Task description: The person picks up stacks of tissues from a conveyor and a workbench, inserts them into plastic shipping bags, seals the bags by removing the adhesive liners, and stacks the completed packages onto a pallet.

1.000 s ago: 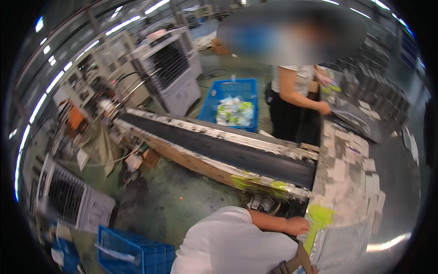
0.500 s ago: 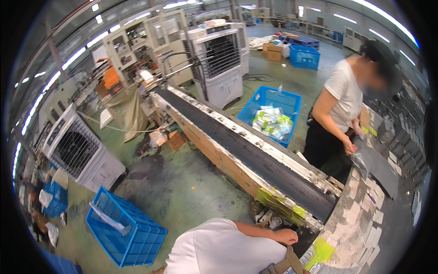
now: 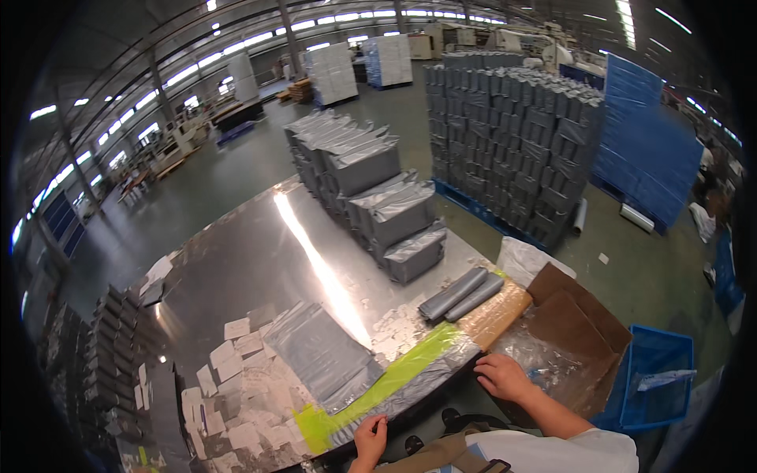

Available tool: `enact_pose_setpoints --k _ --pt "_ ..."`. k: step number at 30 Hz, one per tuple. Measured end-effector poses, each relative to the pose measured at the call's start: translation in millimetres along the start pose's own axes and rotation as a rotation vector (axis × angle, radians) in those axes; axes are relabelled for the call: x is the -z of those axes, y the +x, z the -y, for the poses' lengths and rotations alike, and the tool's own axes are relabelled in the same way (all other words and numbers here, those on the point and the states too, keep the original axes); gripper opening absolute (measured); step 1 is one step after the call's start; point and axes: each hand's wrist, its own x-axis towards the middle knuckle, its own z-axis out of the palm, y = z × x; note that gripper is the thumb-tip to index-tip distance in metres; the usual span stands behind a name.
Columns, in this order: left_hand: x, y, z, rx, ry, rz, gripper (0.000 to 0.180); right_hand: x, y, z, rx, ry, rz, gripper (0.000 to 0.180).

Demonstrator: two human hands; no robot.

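Observation:
At the near edge of a metal-topped table, my left hand is curled, thumb against the fingers. Whatever it may hold is hidden. My right hand rests over the table edge further right, fingers bent and slightly apart, with nothing seen in it. Between and ahead of the hands, yellow-green tape runs along the edge. Beyond the left hand lies a flat stack of grey plastic bags. Two grey rolls lie near brown tape, ahead of the right hand.
Stacks of grey wrapped bundles stand on the table's far side. Behind them is a tall pallet load of similar bundles. White paper pieces litter the left. A brown cardboard box and a blue crate are at right.
The view has swung from the conveyor belt and a co-worker to the metal table with grey bundles. Both my hands now show at the table edge; before, only one did.

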Motion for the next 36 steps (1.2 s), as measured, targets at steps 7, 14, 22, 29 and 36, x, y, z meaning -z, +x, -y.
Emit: enact_pose_setpoints --k 7,14,22,29,36 --pt "-111.1 -31.2 -115.6 -0.211 -0.145 0.326 0.011 138.3 -168.5 -27.9 -0.452 -0.276 -0.557 0.034" --pt "-226.8 -40.9 -193.0 -0.448 -0.111 0.293 0.008 190.9 -254.8 -47.5 -0.421 0.635 -0.864 0.017" --pt "-314.5 -19.9 -292.9 -0.376 -0.132 -0.010 0.010 298.2 -371.1 -148.6 -0.339 0.315 -0.293 0.011" --pt "-361.6 64.6 -402.9 -0.546 0.036 -0.179 0.012 317.6 -342.6 -369.4 -0.420 0.369 -0.125 0.018" --pt "-557.5 153.7 -470.4 -0.715 0.009 0.005 0.013 293.0 -659.5 -657.7 -1.084 -0.001 -0.143 0.026"
